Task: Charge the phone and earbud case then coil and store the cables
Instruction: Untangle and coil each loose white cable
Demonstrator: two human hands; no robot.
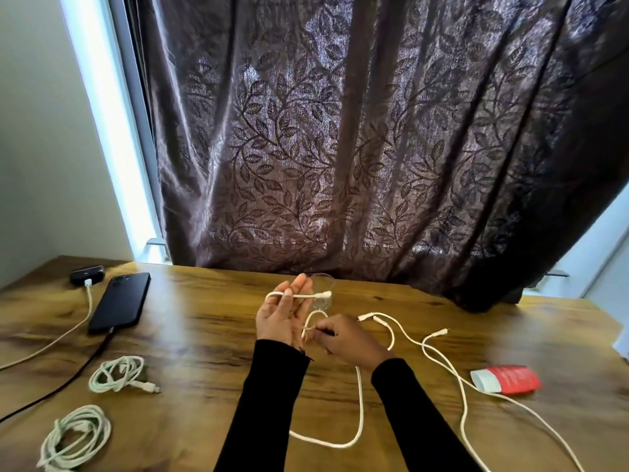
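My left hand (284, 315) is raised palm-up over the wooden table (204, 335), fingers nearly straight, with a white cable (359, 403) looped round them and its plug end sticking out to the right. My right hand (343, 338) pinches the same cable just beside the left palm. The cable's slack runs down between my arms and curls on the table. A black phone (119, 303) lies at the far left with a dark cable in its near end. Behind it the black earbud case (86, 274) has a white cable plugged in.
Two coiled white cables lie at the near left, one (117, 373) above the other (75, 437). Another loose white cable (459, 376) sprawls at the right. A red and white tube (507, 379) lies at the right. A clear glass (321, 291) stands behind my left hand. A dark curtain hangs behind the table.
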